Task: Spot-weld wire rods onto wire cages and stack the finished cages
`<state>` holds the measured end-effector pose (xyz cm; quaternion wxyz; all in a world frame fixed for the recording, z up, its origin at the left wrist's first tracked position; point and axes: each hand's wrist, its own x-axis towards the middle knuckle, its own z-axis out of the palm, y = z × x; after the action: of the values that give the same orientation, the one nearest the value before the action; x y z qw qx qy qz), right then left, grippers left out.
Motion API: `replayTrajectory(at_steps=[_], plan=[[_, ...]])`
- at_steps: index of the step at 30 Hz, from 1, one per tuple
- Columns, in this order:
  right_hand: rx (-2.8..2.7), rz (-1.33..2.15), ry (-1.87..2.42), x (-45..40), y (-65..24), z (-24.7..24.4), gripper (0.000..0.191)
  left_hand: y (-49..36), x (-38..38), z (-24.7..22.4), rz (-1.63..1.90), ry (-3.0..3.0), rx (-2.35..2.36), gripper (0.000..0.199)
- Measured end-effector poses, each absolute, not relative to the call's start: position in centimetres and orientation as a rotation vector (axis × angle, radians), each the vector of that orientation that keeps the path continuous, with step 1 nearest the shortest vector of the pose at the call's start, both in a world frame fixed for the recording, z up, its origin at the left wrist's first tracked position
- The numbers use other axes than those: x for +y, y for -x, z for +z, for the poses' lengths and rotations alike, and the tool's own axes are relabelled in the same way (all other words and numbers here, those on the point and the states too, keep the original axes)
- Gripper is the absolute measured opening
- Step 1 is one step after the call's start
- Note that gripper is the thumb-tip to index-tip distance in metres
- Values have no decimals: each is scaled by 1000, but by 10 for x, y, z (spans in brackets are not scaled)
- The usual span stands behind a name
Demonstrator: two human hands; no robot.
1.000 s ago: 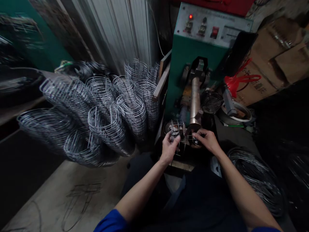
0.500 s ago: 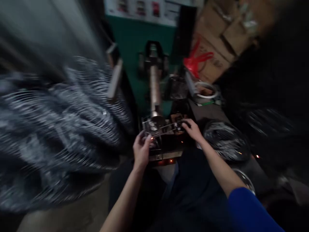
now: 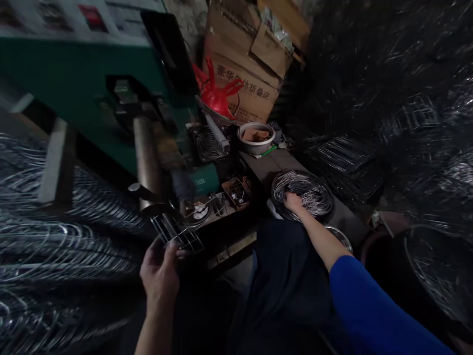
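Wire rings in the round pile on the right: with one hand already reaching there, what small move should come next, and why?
Probably closing the right hand on one ring from the pile of wire rings and lifting it. The hand rests on the pile's near edge, with no ring seen gripped. The left hand holds a wire cage by the machine's metal cylinder.

The left hand (image 3: 159, 275), gripping a small wire cage frame (image 3: 176, 232), is hemmed in: stacked grey wire hoops (image 3: 55, 246) crowd its left, and the green machine's dull metal cylinder arm (image 3: 147, 160) hangs just above. The right hand (image 3: 292, 201) rests on a round tub of bright wire pieces (image 3: 303, 193). Between the 2 hands, cluttered small trays (image 3: 236, 191) line the dark bench edge.
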<state>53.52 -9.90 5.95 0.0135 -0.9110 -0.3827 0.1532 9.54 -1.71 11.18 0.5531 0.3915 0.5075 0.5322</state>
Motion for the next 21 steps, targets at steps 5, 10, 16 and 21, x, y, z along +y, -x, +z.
replayTrajectory(at_steps=[5, 10, 16, 21], plan=[[-1160, 421, 2815, -84, -530, 56, 40, -101, -18, 122, 1224, -915, 1215, 59], [-1141, 487, 2773, -48, -523, 59, 41, -103, -21, 129, 1198, -912, 1236, 57], [-969, 520, 2771, -46, -527, 56, 36, -91, -15, 126, 1121, -879, 1213, 59], [-894, 327, 2708, -71, -549, 77, 38, -97, -6, 128, 1136, -789, 1137, 55]])
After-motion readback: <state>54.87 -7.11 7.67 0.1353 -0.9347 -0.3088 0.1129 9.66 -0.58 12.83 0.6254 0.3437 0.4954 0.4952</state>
